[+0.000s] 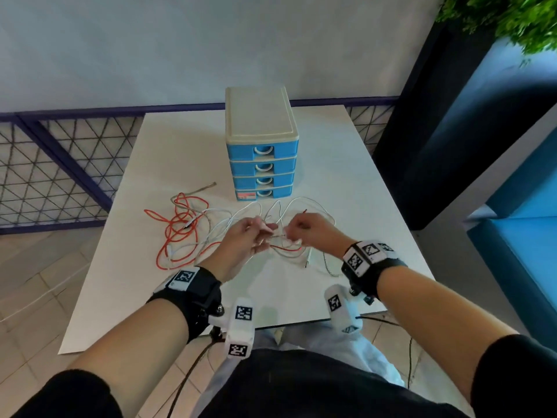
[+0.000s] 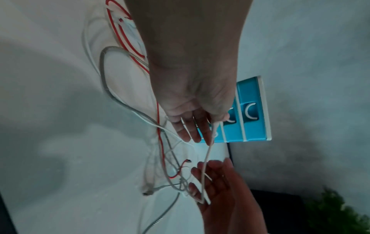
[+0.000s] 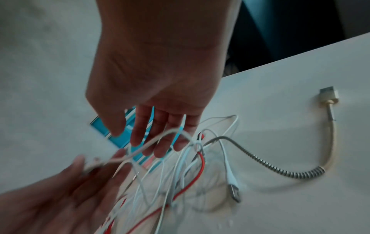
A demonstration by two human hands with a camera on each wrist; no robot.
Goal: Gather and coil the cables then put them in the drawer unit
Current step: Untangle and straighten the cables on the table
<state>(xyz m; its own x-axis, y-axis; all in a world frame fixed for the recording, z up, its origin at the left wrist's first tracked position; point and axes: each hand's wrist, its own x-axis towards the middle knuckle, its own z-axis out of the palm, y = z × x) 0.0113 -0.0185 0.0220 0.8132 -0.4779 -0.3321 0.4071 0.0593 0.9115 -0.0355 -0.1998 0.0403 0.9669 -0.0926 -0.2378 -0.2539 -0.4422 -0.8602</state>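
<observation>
Sleeves (image 1: 75,393): black, pushed up past the forearms.
Wrist straps (image 1: 196,300): black bands, one per wrist.
Markers (image 1: 184,277): white plates with black square codes on both straps.
Cameras (image 1: 239,330): white housings under each wrist, coded too.
Screws (image 1: 220,310): dark knobs.
Cables (image 1: 193,366): black, trailing down.

Head view: even, soft, fairly bright daylight; white desk (image 1: 346,164) well exposed, no hard glare. Wide-angle bend strong at the edges, plant (image 1: 512,22) at 1 o'clock smeared. My hands cast only faint shadows.

Left wrist view: dim, bluish, noisy; broad soft shadows on the desk at 9 o'clock; my left hand (image 2: 192,98) underexposed.

Right wrist view: dim too, heavy motion blur on my right hand (image 3: 152,88) and the white cable (image 3: 152,142); metal-sheathed cable (image 3: 280,167) at 3 o'clock stays sharper.
</observation>
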